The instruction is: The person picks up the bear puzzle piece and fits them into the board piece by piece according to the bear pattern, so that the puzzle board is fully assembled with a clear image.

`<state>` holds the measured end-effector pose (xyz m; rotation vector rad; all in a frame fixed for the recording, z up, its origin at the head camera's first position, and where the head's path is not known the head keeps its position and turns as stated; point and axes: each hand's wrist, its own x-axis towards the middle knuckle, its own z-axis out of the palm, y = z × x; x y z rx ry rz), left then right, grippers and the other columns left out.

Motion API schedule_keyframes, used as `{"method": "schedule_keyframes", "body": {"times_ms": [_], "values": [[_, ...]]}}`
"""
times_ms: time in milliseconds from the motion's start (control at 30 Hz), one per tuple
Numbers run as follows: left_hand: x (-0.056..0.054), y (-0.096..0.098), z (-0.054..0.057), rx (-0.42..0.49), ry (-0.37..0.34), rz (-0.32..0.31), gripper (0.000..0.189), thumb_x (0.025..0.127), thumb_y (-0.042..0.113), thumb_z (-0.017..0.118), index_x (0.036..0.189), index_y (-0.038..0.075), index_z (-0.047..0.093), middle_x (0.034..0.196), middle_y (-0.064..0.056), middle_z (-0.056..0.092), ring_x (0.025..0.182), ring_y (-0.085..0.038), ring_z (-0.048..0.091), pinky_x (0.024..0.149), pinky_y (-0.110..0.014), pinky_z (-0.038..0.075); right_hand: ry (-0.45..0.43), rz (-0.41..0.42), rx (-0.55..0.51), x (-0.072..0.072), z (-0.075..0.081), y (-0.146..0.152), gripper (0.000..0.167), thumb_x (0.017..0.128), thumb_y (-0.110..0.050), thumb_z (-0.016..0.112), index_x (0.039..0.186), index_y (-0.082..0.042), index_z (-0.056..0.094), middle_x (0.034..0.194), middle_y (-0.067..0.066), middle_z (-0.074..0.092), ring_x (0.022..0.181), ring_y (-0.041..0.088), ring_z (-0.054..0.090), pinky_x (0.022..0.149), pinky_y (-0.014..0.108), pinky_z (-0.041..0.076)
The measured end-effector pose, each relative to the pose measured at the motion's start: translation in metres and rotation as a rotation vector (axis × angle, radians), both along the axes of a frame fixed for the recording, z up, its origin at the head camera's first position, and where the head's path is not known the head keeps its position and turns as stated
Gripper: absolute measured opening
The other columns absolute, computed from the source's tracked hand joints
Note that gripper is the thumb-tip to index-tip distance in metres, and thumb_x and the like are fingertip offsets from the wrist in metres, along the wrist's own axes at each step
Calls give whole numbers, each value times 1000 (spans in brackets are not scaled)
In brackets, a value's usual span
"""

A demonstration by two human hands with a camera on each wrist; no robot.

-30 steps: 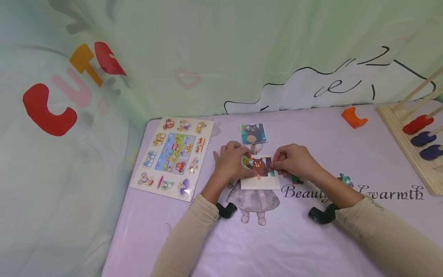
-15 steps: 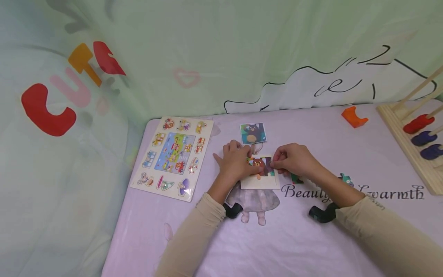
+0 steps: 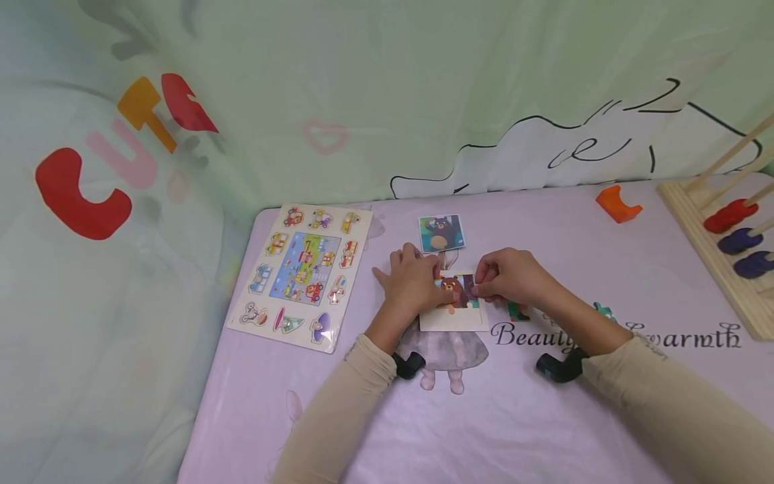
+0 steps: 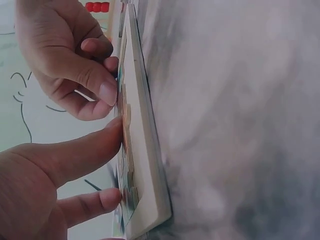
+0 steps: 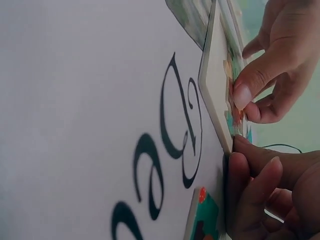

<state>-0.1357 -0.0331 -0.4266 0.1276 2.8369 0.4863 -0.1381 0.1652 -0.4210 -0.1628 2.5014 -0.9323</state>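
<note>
A small wooden jigsaw board (image 3: 453,322) with a brown bear picture lies flat on the table. My left hand (image 3: 411,286) spans its left side, thumb pressing the bear pieces (image 3: 451,288); in the left wrist view that thumb and another finger of the left hand (image 4: 65,170) reach out nearly straight. At the upper right part of the board, my right hand (image 3: 514,277) pinches a dark puzzle piece (image 3: 468,285) with thumb and forefinger, its other fingers curled. How far that piece sits in the board is hidden by the fingers (image 5: 250,150).
A bear picture card (image 3: 442,233) lies beyond the board. Loose green puzzle pieces (image 3: 518,311) lie under the right forearm. To the left is a vehicle peg puzzle (image 3: 302,275). An orange block (image 3: 619,204) and a wooden bead frame (image 3: 719,262) stand to the right.
My left hand has shifted slightly right, its thumb now further over the bear. The right hand stays at the same piece, with barely any movement.
</note>
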Motion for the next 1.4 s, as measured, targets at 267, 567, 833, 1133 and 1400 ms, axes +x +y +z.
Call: {"method": "schedule_keyframes", "body": {"times_ms": [267,567,833,1133,1400], "values": [[-2,3,-2,-4,-7,20,49,71,61,86,77,24,55,116,-3,44,128,-29,37,109,-78,22,18,-12,13,-1,-2,0,19,87,-23,80,91,-8,69,72,3,64,59,17,59,50,29,45],[-2,5,-5,-28,23,28,49,68,64,87,79,26,58,115,-4,44,125,-29,38,104,-78,26,-15,16,-7,-3,-2,-1,20,90,-25,79,93,-7,68,72,3,66,61,17,59,56,29,48],[-2,3,-1,-26,-20,28,49,70,65,85,80,25,58,117,-4,43,128,-28,35,108,-77,23,-15,20,32,-5,4,-6,20,89,-23,79,92,-7,69,72,2,67,61,15,59,57,29,47],[-2,3,-2,-12,-21,30,52,67,64,87,81,22,59,117,-4,42,127,-28,35,109,-78,21,-57,1,45,-9,2,-7,22,90,-28,78,87,-9,69,67,3,67,61,16,58,58,28,46],[-1,6,-1,-3,-29,27,50,68,63,87,82,23,60,118,-4,43,128,-28,35,109,-78,20,-71,19,56,-9,3,-5,21,91,-27,77,87,-8,68,66,3,67,60,16,58,59,28,45]]}}
